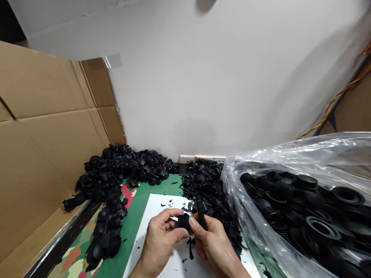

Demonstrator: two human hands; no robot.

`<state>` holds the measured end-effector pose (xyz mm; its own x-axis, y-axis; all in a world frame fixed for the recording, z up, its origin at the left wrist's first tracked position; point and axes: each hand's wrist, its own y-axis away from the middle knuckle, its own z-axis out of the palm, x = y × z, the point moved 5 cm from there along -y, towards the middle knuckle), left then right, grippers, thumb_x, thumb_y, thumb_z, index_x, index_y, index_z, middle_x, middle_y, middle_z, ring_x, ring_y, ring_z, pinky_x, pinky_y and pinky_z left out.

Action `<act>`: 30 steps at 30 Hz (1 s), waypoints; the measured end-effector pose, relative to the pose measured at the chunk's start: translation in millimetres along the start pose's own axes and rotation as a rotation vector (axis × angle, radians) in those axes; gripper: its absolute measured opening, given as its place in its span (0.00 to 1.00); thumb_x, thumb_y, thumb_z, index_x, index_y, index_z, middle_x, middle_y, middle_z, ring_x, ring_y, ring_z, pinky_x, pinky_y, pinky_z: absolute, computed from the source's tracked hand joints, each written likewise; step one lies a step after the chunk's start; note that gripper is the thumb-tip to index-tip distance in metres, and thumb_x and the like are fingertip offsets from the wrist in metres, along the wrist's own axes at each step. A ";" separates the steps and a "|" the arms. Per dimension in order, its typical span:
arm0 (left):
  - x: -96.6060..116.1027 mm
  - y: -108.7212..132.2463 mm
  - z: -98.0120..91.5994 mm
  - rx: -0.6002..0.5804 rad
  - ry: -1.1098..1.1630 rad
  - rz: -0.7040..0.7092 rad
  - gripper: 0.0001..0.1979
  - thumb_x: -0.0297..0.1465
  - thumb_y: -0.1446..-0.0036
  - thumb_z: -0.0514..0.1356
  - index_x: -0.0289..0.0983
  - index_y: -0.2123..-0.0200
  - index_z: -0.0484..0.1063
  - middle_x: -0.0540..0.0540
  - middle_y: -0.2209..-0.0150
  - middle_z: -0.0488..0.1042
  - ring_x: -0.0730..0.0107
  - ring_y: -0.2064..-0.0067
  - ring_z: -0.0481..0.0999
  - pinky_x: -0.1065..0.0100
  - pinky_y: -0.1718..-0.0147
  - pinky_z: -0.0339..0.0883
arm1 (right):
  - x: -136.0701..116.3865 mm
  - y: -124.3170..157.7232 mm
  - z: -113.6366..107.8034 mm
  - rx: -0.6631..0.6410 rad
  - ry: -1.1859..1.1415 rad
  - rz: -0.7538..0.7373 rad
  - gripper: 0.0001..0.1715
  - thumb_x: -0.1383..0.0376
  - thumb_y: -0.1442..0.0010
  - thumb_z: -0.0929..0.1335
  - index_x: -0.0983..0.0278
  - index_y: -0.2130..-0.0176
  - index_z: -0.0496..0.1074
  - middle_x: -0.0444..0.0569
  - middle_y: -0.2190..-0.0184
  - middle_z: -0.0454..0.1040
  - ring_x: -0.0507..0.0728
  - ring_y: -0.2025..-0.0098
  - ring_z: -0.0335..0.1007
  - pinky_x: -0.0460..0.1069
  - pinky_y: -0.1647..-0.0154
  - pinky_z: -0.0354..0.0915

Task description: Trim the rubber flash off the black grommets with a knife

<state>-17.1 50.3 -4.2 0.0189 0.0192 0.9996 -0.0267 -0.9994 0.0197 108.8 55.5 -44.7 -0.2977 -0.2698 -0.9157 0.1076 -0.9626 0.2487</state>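
Note:
Between my two hands is a small black ribbed rubber bellows point(183, 222). My left hand point(159, 235) pinches it with thumb and fingers from the left. The thumb of my right hand point(213, 239) presses against its right end. A slim black pen-shaped tool point(199, 210) stands up from my right hand, held along the index finger; its lower end is hidden. Both hands are above a white sheet point(174, 266), where thin black rubber scraps point(191, 249) are scattered.
A heap of black trimmings point(199, 181) lies behind my right hand. At right, a clear plastic bag point(240, 216) holds many black bellows point(290, 197). More ribbed pieces point(116, 170) are piled at back left, beside a cardboard wall point(52, 85). A white wall point(203, 77) closes the back.

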 end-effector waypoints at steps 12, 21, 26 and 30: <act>-1.2 -2.0 -0.5 -0.069 -0.018 0.008 0.14 0.31 0.57 0.68 0.35 0.63 0.77 0.51 0.76 0.73 0.73 0.73 0.68 0.74 0.74 0.62 | -19.9 13.2 1.0 0.051 -0.132 0.079 0.25 0.48 0.62 0.74 0.63 0.79 0.64 0.30 0.88 0.46 0.44 0.85 0.35 0.44 0.85 0.39; -5.4 -0.3 -1.6 -0.067 -0.033 0.009 0.14 0.32 0.55 0.67 0.34 0.63 0.76 0.50 0.76 0.74 0.74 0.74 0.68 0.73 0.75 0.61 | -12.7 8.6 -1.6 0.079 -0.104 0.080 0.23 0.49 0.61 0.73 0.63 0.79 0.64 0.30 0.89 0.46 0.44 0.85 0.35 0.44 0.84 0.39; -2.5 -1.9 0.3 -0.081 -0.023 0.030 0.12 0.33 0.54 0.67 0.34 0.65 0.77 0.49 0.75 0.75 0.73 0.74 0.68 0.73 0.74 0.61 | -13.3 8.6 -2.9 0.084 -0.099 0.079 0.23 0.49 0.61 0.73 0.63 0.79 0.64 0.30 0.89 0.46 0.43 0.85 0.36 0.43 0.85 0.39; -0.2 -1.6 -0.1 -0.081 -0.044 0.046 0.12 0.33 0.54 0.67 0.34 0.65 0.77 0.49 0.74 0.75 0.73 0.74 0.69 0.72 0.74 0.61 | -14.5 9.3 -3.3 0.090 -0.120 0.083 0.23 0.49 0.62 0.73 0.63 0.79 0.64 0.30 0.88 0.46 0.43 0.85 0.35 0.43 0.85 0.39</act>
<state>-17.2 51.9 -4.4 0.0593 -0.0292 0.9978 -0.1091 -0.9938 -0.0226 117.3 50.5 -30.1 -0.4027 -0.3444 -0.8481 0.0530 -0.9337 0.3540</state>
